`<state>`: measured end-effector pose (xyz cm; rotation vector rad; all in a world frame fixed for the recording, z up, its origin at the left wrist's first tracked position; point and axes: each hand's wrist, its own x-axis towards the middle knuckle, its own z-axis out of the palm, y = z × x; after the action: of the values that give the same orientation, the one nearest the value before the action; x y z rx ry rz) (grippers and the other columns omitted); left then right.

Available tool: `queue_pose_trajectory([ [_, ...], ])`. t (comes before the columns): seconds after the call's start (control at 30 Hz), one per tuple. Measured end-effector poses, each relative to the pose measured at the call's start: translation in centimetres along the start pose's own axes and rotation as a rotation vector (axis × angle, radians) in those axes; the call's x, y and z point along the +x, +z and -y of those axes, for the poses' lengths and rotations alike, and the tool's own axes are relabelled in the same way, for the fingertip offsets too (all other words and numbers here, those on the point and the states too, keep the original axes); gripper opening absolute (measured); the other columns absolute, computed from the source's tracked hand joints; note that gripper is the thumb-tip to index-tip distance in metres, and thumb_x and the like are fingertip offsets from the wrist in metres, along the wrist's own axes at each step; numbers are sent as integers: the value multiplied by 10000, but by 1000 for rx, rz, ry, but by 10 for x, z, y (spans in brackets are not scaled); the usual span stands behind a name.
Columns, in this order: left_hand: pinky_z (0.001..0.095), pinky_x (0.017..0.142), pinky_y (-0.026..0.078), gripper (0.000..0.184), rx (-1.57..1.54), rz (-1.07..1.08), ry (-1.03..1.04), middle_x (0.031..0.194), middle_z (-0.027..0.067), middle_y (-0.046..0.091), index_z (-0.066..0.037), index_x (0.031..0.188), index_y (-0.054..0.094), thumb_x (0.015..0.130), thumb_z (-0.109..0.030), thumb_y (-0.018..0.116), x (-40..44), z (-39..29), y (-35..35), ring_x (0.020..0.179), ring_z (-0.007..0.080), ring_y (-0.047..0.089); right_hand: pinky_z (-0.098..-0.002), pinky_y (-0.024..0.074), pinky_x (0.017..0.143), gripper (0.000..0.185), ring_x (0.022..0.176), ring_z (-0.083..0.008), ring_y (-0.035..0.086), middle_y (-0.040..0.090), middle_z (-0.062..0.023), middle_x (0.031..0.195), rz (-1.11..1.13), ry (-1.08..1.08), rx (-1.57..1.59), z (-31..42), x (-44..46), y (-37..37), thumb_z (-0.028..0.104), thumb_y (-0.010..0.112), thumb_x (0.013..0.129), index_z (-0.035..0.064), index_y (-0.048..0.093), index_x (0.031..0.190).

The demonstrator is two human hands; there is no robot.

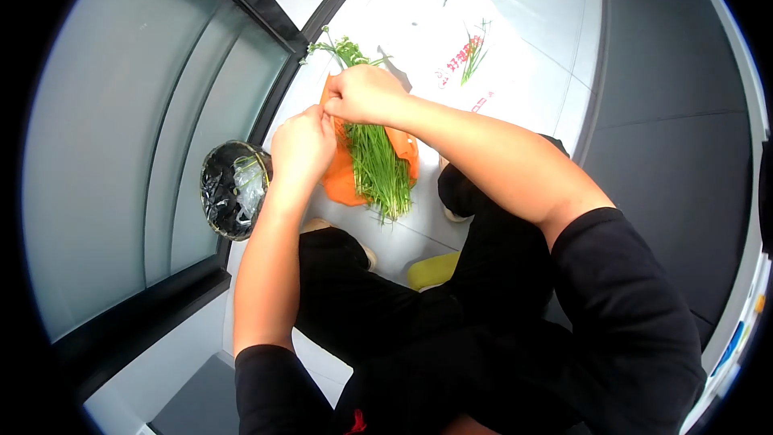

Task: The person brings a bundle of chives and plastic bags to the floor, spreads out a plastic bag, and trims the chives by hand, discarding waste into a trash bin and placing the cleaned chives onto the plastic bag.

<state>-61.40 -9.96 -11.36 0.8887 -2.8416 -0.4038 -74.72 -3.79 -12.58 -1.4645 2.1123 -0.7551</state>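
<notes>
My left hand [304,143] and my right hand [364,97] meet above an orange bag [345,181], fingertips pinched close together. Both are closed, and whatever is between the fingers is too small or hidden to make out. A bunch of long green chives [377,165] lies on the orange bag just below my right hand, its ends toward me. Leafy green stalks with pale tips [346,51] stick out beyond my hands at the bag's far end. My right hand and wrist cover part of the greens and bag.
On the tiled floor [555,84], a white plastic bag [503,52] with red print carries a few loose green strands [475,60]. A waste bin [211,217] with a liner stands left, against a frosted glass door [121,153]. A yellow-green stool [432,271] is under me.
</notes>
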Motion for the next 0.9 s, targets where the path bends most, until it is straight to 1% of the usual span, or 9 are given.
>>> queue_pose_trajectory([
  [0.33,463,646,456,209,54,-33,9,718,198,599,-21,806,607,815,-173,464,10,1,3,696,374,578,-371,476,653,227,684,-275,603,620,-127,704,-152,75,29,-7,12,10,297,572,671,81,632,710],
  [0.4,464,642,455,210,28,-59,19,722,201,598,-21,828,613,815,-174,469,4,2,-2,696,382,574,-385,477,707,217,773,-299,604,630,-136,783,-267,288,34,-46,32,1,264,571,687,100,658,798],
  [0.5,434,616,462,221,-92,-159,19,691,226,591,16,806,600,815,-169,480,-5,8,-11,660,369,587,-384,471,702,213,767,-302,598,628,-136,788,-406,164,25,-58,43,-41,263,577,714,95,659,817],
  [0.57,301,530,447,204,-348,-176,-164,588,84,576,-9,876,602,861,-170,476,3,34,0,531,169,557,-370,467,701,215,756,-286,594,622,-127,779,-421,-76,102,-28,30,-58,266,584,736,81,655,819],
  [0.6,301,530,447,204,-348,-175,-171,588,84,576,-9,876,602,861,-170,476,4,43,4,531,169,557,-370,467,701,215,756,-286,594,622,-127,779,-415,-77,104,-20,27,-63,266,584,736,81,655,819],
  [0.67,224,496,402,207,-849,13,-414,604,16,555,-20,926,588,884,-178,460,10,53,6,504,68,478,-351,463,702,205,746,-272,589,614,-114,784,-588,-263,-43,-6,24,-78,252,582,754,68,651,814],
  [0.73,212,504,394,217,-900,53,-418,698,12,588,-34,984,562,894,-189,438,12,60,8,537,67,486,-324,480,639,164,714,-251,601,609,-120,807,-562,-322,74,11,14,-98,174,549,780,35,629,814],
  [0.8,219,555,414,227,-1018,50,-494,770,19,603,-39,1005,551,896,-192,424,12,58,3,612,68,512,-231,408,609,104,667,-72,475,532,23,714,-635,-447,472,-26,72,-68,154,581,811,63,565,859],
  [0.9,230,711,418,238,-1148,-41,-423,951,55,614,-46,1033,544,909,-202,413,12,65,5,831,105,552,-206,389,482,103,578,-54,474,526,11,663,-488,-411,819,11,84,-76,147,563,815,54,552,771],
])
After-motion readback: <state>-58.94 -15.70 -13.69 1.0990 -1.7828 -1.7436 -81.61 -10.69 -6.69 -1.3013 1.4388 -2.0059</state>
